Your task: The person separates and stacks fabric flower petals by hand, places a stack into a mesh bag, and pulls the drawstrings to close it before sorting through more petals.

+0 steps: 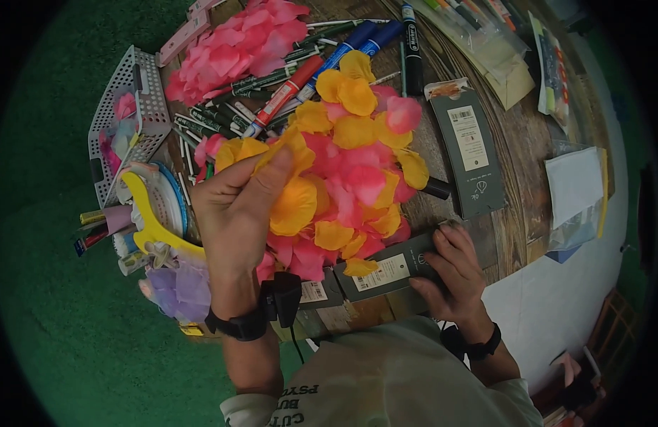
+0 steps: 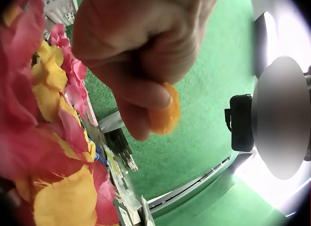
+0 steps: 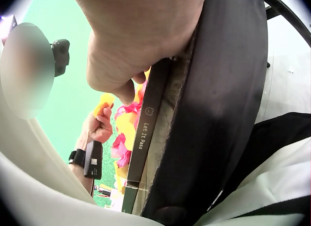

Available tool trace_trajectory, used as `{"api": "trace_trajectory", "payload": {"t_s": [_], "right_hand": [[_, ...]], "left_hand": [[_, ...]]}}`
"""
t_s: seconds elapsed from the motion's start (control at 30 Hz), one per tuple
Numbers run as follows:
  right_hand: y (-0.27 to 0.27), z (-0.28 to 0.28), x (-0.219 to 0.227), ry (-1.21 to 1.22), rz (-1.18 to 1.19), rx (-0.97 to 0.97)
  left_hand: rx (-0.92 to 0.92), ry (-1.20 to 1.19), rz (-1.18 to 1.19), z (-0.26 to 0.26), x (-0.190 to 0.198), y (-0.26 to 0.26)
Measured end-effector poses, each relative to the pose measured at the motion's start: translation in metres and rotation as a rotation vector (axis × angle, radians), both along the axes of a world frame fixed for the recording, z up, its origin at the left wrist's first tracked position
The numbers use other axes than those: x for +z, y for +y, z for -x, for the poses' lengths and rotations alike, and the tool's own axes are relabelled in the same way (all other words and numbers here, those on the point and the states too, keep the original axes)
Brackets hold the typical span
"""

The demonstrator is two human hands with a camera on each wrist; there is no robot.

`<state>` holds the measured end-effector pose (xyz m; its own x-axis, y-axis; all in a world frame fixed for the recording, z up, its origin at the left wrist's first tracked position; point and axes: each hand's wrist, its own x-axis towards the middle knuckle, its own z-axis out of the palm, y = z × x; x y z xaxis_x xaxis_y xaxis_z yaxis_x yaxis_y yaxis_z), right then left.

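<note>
My left hand (image 1: 238, 210) pinches a yellow fabric petal (image 2: 166, 118) between thumb and fingers. It is held above the left side of a heap of pink petals (image 1: 361, 181) and yellow petals, some of which lie below the hand. In the right wrist view the same petal (image 3: 103, 103) shows raised in the left fingers. My right hand (image 1: 453, 274) rests with relaxed fingers on the right end of a dark grey box (image 1: 386, 274) along the table's near edge. Its fingertips are partly hidden in the right wrist view.
Markers (image 1: 290, 92) lie scattered behind the heap, beside a pink petal pile (image 1: 240, 46). A white perforated basket (image 1: 133, 107) and a yellow band (image 1: 147, 213) are at left. Another dark box (image 1: 468, 153) and a plastic packet (image 1: 574, 192) lie to the right.
</note>
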<state>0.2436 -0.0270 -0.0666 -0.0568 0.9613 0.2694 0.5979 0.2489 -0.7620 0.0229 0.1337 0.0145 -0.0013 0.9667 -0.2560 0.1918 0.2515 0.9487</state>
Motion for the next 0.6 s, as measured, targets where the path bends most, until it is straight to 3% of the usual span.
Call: {"api": "trace_trajectory", "payload": {"t_s": [0.13, 0.2, 0.43, 0.53, 0.6], "right_hand": [[0.000, 0.000, 0.001, -0.025, 0.015, 0.005], [0.000, 0.000, 0.001, -0.020, 0.017, 0.010], [-0.001, 0.001, 0.000, -0.015, 0.012, 0.002], [-0.002, 0.001, 0.000, -0.030, 0.005, 0.010], [-0.002, 0.002, 0.000, -0.037, 0.001, 0.010]], "left_hand": [[0.083, -0.077, 0.055, 0.003, 0.008, -0.003], [0.082, -0.256, 0.053, 0.006, 0.007, -0.009], [0.204, -0.282, 0.061, 0.040, -0.005, -0.025], [0.249, -0.181, 0.010, 0.054, -0.008, -0.027], [0.268, 0.317, -0.073, 0.057, -0.008, -0.025]]}}
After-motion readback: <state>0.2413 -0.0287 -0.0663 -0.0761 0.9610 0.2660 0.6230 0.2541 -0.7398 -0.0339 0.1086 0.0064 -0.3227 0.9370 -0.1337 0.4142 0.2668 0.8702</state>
